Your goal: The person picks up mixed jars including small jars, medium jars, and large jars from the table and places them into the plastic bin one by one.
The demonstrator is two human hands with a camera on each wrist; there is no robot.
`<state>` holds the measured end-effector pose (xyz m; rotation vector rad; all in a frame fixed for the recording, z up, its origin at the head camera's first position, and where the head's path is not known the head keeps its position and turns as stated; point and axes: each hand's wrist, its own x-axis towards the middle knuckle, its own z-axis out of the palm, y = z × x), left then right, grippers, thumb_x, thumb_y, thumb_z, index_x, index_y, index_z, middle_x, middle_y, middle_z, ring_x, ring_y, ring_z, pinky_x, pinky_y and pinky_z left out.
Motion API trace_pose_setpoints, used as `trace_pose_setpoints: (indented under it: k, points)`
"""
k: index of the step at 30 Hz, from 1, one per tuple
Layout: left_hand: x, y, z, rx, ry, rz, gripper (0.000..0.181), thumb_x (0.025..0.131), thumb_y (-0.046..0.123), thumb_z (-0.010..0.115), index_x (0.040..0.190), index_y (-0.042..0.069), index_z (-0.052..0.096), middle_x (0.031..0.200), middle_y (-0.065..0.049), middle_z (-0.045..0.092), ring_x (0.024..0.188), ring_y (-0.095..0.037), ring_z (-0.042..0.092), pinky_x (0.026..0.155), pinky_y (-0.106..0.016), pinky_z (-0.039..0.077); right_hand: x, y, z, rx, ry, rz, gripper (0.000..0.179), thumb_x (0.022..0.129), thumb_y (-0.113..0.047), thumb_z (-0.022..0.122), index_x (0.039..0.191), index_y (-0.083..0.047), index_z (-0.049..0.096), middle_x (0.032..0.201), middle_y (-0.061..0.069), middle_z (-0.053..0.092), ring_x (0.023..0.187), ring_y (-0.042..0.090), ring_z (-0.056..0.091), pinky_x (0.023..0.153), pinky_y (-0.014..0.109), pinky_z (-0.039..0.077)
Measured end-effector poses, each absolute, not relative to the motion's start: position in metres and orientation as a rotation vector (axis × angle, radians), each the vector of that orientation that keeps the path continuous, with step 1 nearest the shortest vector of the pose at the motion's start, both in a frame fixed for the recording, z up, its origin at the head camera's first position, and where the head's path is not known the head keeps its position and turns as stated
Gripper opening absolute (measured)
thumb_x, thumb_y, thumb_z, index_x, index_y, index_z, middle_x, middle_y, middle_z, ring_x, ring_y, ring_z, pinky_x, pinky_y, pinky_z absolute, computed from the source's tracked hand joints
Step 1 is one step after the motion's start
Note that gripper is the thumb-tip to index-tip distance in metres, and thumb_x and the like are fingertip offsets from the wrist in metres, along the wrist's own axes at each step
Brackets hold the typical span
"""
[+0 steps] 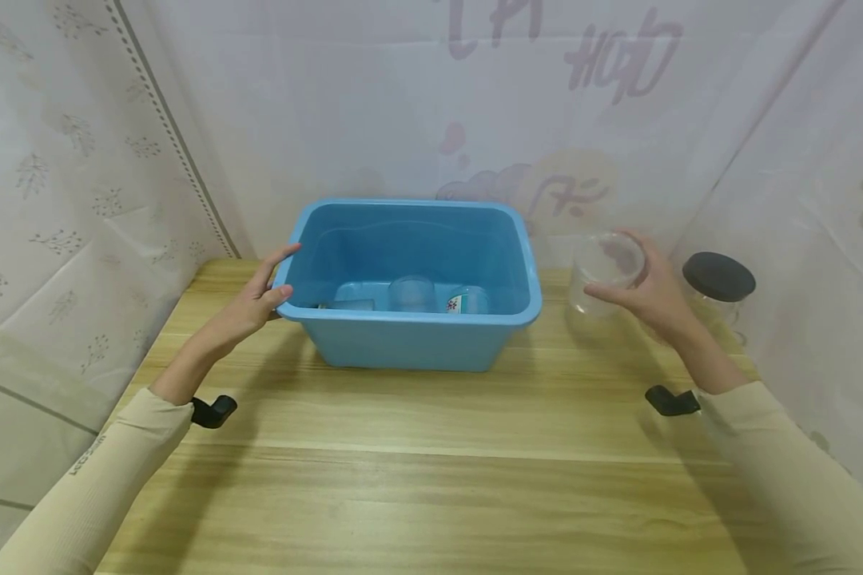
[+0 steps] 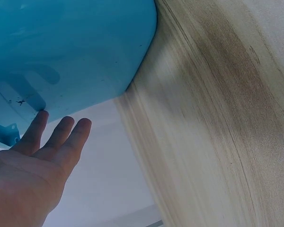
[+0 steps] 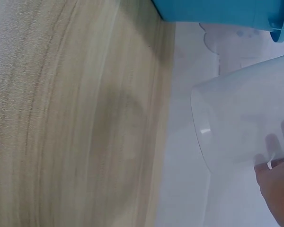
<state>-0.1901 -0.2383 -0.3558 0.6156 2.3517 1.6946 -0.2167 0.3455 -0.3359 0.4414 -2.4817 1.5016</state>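
Note:
A blue plastic tub (image 1: 403,339) stands on the wooden table. My left hand (image 1: 248,307) holds its left rim, thumb on top; in the left wrist view the other fingers (image 2: 68,142) reach out under the rim along the tub's side. My right hand (image 1: 654,291) grips a clear plastic jar (image 1: 595,271) right of the tub, thumb on the near side and fingers round the far side. The right wrist view shows the jar (image 3: 241,113) raised off the table, with nothing visible inside.
Inside the tub lie a clear rounded container (image 1: 411,294), a clear container with a floral label (image 1: 467,301) and a flat clear piece (image 1: 352,304). A clear jar with a black lid (image 1: 719,277) stands behind my right wrist. Printed curtains (image 1: 374,120) hang round the table.

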Motion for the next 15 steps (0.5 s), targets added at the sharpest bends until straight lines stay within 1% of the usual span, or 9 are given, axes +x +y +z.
trace_pose_setpoints:
  k: [5,8,11,13,15]
  points:
    - [-0.191,-0.239,-0.357,0.605,2.345,1.697,0.063,0.111,0.017,0.040,0.164,0.031,0.010,0.167,-0.001,-0.011,0.133,-0.036,0.028,0.106,-0.067,0.031,-0.217,0.343,-0.331,0.449,-2.503,1.491,0.088,0.078,0.002,0.086,0.153,-0.010,0.041,0.142,0.022,0.043,0.118,0.033,0.045,0.082,0.023,0.047]
    - [-0.191,-0.239,-0.357,0.602,2.343,1.700,0.063,0.111,0.017,0.040,0.164,0.031,0.010,0.167,-0.001,-0.008,0.126,-0.035,0.033,0.105,-0.065,0.032,-0.221,0.344,-0.330,0.443,-2.542,1.455,0.090,0.079,-0.002,0.087,0.154,-0.012,0.039,0.143,0.021,0.043,0.118,0.036,0.045,0.082,0.025,0.047]
    - [-0.191,-0.239,-0.357,0.608,2.352,1.693,0.063,0.111,0.017,0.041,0.164,0.031,0.010,0.167,-0.003,-0.009,0.133,-0.036,0.028,0.105,-0.066,0.032,-0.229,0.350,-0.333,0.424,-2.579,1.390,0.093,0.079,-0.008,0.089,0.155,-0.019,0.038,0.144,0.018,0.044,0.117,0.034,0.047,0.082,0.026,0.047]
    - [-0.191,-0.239,-0.357,0.616,2.361,1.689,0.063,0.111,0.016,0.041,0.164,0.030,0.010,0.167,-0.004,-0.011,0.142,-0.036,0.018,0.105,-0.067,0.031,-0.235,0.354,-0.336,0.414,-2.590,1.367,0.095,0.078,-0.010,0.090,0.156,-0.023,0.037,0.144,0.015,0.044,0.118,0.032,0.046,0.082,0.027,0.047]
    - [-0.191,-0.239,-0.357,0.624,2.366,1.687,0.063,0.111,0.016,0.041,0.164,0.028,0.010,0.168,-0.004,-0.013,0.148,-0.035,0.006,0.105,-0.069,0.030,-0.239,0.355,-0.337,0.420,-2.580,1.368,0.096,0.077,-0.010,0.091,0.155,-0.024,0.038,0.145,0.013,0.044,0.119,0.032,0.046,0.083,0.028,0.046]
